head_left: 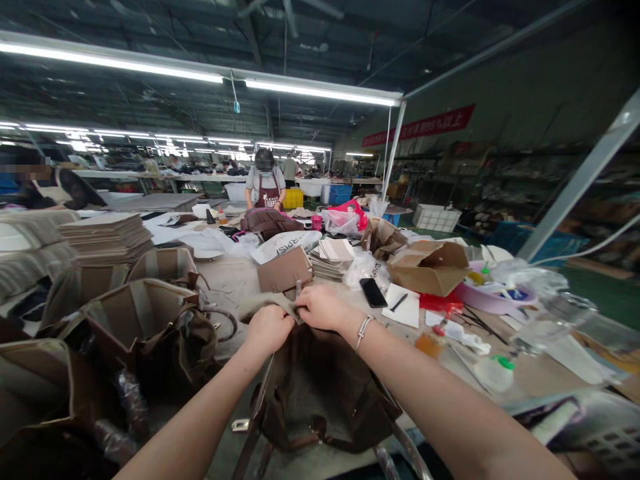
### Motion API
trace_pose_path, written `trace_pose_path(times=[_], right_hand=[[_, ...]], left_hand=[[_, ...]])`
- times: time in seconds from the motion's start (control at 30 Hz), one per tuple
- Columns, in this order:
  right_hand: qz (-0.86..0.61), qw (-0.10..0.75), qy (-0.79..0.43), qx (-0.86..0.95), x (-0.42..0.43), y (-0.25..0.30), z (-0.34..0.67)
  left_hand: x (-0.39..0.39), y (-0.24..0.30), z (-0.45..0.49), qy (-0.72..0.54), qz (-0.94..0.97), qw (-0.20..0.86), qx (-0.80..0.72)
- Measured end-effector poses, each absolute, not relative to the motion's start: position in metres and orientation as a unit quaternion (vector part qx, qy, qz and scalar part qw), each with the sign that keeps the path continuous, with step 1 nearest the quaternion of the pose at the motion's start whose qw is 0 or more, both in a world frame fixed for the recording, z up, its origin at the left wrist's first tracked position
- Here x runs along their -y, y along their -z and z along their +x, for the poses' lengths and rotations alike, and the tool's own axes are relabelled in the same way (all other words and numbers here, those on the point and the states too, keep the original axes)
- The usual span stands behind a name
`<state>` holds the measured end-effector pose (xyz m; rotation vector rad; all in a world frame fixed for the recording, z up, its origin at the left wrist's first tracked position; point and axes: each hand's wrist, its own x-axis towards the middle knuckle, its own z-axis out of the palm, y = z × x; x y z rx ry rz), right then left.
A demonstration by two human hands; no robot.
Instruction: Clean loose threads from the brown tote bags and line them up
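A dark brown handbag (320, 393) lies on the worktable right in front of me, its far edge lifted. My left hand (267, 328) is closed in a fist on that top edge. My right hand (325, 308) is closed beside it, pinching the same brown edge, with a silver bracelet on the wrist. A thin metal piece (299, 288) sticks up between the two hands; I cannot tell what it is.
Several open brown and beige bags (145, 320) stand at the left. A black phone (373, 292), a cardboard box (430, 267), glue bottles (493, 370) and plastic bags lie on the right. A person in an apron (266, 181) works at the far end.
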<state>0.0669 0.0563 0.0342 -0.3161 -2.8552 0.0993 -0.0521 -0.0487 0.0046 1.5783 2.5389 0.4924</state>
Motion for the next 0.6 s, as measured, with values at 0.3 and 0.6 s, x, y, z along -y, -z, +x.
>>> trace_pose_path(times=[0.3,0.6], right_hand=[[-0.295,0.204,-0.105,0.928,-0.087,-0.020,0.068],[-0.449,0.167,-0.103,0.872,-0.147,0.065,0.199]], left_hand=[[0.052,-0.007,-0.054,-0.160,0.524,0.051,-0.835],[0.049,0.001,-0.068,-0.306,0.599,0.146,-0.726]])
